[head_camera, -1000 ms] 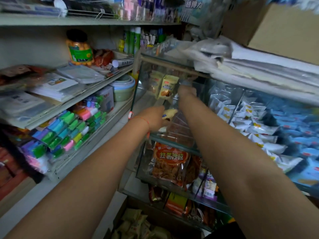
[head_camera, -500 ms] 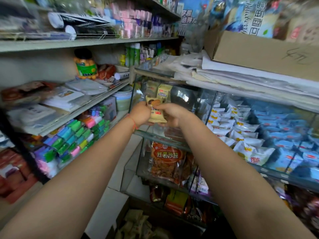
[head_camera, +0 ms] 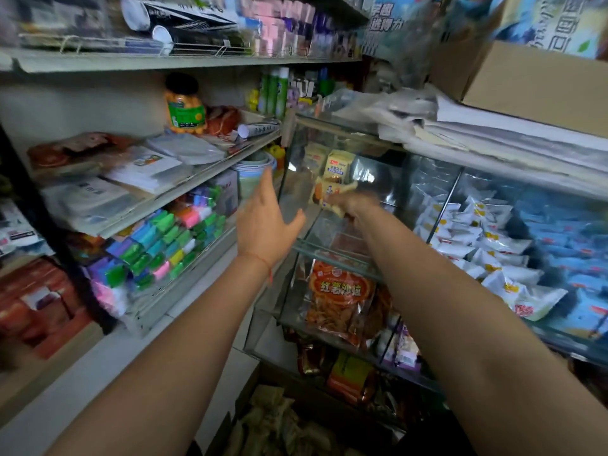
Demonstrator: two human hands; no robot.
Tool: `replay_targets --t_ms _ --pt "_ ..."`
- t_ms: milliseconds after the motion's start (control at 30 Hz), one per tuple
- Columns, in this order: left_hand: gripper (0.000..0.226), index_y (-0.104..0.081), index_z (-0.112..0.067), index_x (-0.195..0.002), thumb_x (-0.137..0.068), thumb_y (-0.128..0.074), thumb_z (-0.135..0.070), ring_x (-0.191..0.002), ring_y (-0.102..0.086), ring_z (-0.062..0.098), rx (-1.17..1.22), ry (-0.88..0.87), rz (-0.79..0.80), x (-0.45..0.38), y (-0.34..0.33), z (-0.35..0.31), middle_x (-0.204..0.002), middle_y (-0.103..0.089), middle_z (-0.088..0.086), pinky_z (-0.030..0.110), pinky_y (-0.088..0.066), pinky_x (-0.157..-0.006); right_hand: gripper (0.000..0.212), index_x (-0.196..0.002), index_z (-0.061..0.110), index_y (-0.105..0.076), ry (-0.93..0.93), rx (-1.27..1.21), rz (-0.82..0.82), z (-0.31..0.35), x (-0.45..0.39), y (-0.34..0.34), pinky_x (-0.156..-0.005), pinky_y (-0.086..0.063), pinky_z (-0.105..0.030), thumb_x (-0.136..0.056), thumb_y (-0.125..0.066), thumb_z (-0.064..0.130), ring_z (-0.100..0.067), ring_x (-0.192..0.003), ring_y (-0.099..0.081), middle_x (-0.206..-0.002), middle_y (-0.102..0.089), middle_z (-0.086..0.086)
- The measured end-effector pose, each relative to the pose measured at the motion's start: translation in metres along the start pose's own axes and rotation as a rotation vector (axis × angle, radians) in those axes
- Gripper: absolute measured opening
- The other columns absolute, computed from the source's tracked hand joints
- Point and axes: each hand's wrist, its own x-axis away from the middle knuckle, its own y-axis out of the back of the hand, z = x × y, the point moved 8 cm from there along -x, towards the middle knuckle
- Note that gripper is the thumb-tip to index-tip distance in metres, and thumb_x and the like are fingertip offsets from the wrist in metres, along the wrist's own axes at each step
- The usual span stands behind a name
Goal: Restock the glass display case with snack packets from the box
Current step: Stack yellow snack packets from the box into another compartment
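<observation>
We see the clear glass display case (head_camera: 297,179): two yellow snack packets (head_camera: 338,165) stand on its top shelf, an orange bag (head_camera: 339,297) lies on the shelf below.

Snack packet (head_camera: 332,196) inside glass display case (head_camera: 297,166), right of shelves (head_camera: 184,189)

The upper-left compartment of the glass display case (head_camera: 332,248) is entered from its open near side; bare floor is seen beside two standing yellow packets (head_camera: 339,164) at the back. Passage rightward is blocked by a glass divider (head_camera: 442,205), beyond which white packets (head_camera: 473,238) are heaped. Overhead clearance is limited by stacked papers (head_camera: 460,126).
</observation>
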Motion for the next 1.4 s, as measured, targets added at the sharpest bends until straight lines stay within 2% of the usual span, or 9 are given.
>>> replay_targets --t_ms 67,100,267,433,567,767,1000,1333,1400 --pt "0.077 -0.014 -0.021 -0.153 -0.091 -0.055 -0.040 -0.065 -0.058 0.025 0.034 0.026 0.043 0.004 -0.011 0.003 -0.098 -0.067 0.014 0.033 -0.044 -0.050 0.098 -0.107 0.011 -0.067 0.026 -0.036 -0.105 0.000 -0.026 0.008 -0.073 -0.056 -0.031 -0.019 -0.091 0.048 -0.019 -0.084 -0.068 -0.102 -0.071 -0.005" --pt "0.071 -0.018 -0.021 -0.153 -0.092 -0.053 -0.036 -0.057 -0.052 0.025 0.043 0.032 0.023 0.006 -0.013 0.004 -0.086 -0.065 0.013 0.031 -0.036 -0.045 0.101 -0.108 0.011 -0.067 0.040 -0.052 -0.138 0.006 -0.022 0.012 -0.076 -0.056 -0.033 -0.016 -0.088 0.050 -0.020 -0.086 -0.069 -0.103 -0.072 -0.006" --pt "0.064 -0.038 -0.008 -0.144 -0.082 -0.036 -0.024 -0.060 -0.056 0.035 0.045 -0.048 -0.123 0.005 -0.013 0.005 -0.084 -0.063 0.017 0.035 -0.040 -0.050 0.050 -0.112 0.023 -0.055 0.217 0.028 -0.099 0.034 -0.017 0.014 -0.074 -0.059 -0.048 -0.069 -0.078 0.032 -0.027 -0.092 -0.066 -0.108 -0.063 -0.003" --pt "0.061 -0.044 -0.003 -0.138 -0.080 -0.036 -0.021 -0.062 -0.056 0.038 0.050 -0.071 -0.147 0.005 -0.014 0.004 -0.083 -0.062 0.020 0.034 -0.033 -0.053 0.047 -0.101 0.023 -0.048 0.254 0.081 -0.086 0.043 -0.031 0.001 -0.071 -0.060 -0.045 -0.070 -0.083 0.019 -0.027 -0.081 -0.068 -0.105 -0.064 -0.006" --pt "0.061 -0.044 -0.004 -0.139 -0.080 -0.035 -0.020 -0.064 -0.057 0.039 0.085 -0.063 -0.153 0.005 -0.016 0.007 -0.085 -0.064 0.021 0.038 -0.042 -0.053 0.027 -0.082 0.015 -0.064 0.224 0.232 -0.111 0.045 -0.068 -0.007 -0.082 -0.058 -0.036 -0.065 -0.085 0.019 -0.021 -0.088 -0.070 -0.098 -0.072 -0.007" --pt "0.071 -0.047 -0.004 -0.136 -0.076 -0.021 -0.032 -0.050 -0.047 0.030 0.119 -0.073 -0.185 0.006 -0.017 0.008 -0.067 -0.056 0.013 0.030 -0.032 -0.049 0.027 -0.102 0.021 -0.055 0.163 0.061 -0.070 0.034 -0.078 -0.013 -0.070 -0.060 -0.047 -0.084 -0.071 0.009 -0.028 -0.083 -0.070 -0.100 -0.068 -0.007" --pt "0.060 -0.049 -0.004 -0.133 -0.077 -0.031 -0.018 -0.051 -0.040 0.025 0.110 -0.033 -0.175 0.005 -0.014 0.008 -0.066 -0.049 0.008 0.028 -0.025 -0.051 0.030 -0.100 0.028 -0.042 0.244 0.017 -0.078 0.032 -0.085 -0.016 -0.041 -0.045 -0.022 -0.087 -0.062 0.009 -0.021 -0.087 -0.069 -0.105 -0.069 -0.003" --pt "0.057 -0.051 -0.003 -0.130 -0.077 -0.034 -0.015 -0.049 -0.038 0.025 0.103 -0.022 -0.162 0.008 -0.013 0.005 -0.063 -0.045 0.006 0.027 -0.018 -0.047 0.060 -0.113 0.016 -0.052 0.206 -0.034 -0.029 0.032 -0.077 -0.016 -0.054 -0.055 -0.027 -0.064 -0.086 0.006 -0.019 -0.091 -0.070 -0.105 -0.070 -0.003" --pt "0.058 -0.050 -0.003 -0.131 -0.076 -0.034 -0.016 -0.050 -0.039 0.026 0.099 -0.016 -0.159 0.008 -0.013 0.005 -0.065 -0.044 0.005 0.028 -0.021 -0.049 0.057 -0.114 0.013 -0.053 0.204 -0.037 -0.021 0.031 -0.078 -0.015 -0.067 -0.059 -0.031 -0.066 -0.085 0.005 -0.019 -0.092 -0.070 -0.106 -0.070 -0.003"
